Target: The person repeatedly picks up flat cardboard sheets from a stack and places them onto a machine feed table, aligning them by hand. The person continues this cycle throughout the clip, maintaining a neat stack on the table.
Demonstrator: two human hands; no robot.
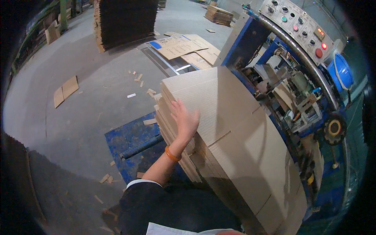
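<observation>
One cardboard piece (65, 92) lay well left of a stack of cardboard sheets (241, 147). A blue platform (121, 139) jutted from the stack's left side, where a person's left hand (186, 120), fingers loosely spread, met the edge. Machinery (291, 88) stood right of the stack; the right hand's grip could not be told.

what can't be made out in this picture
In the head view:
Left hand: its underside, hidden by the hand itself.
Right hand: not clearly in view.
Cardboard: its far lower side, hidden by the top sheet.
Dark stack: top, cut off by the upper edge.
Panel: markings, too small.
</observation>
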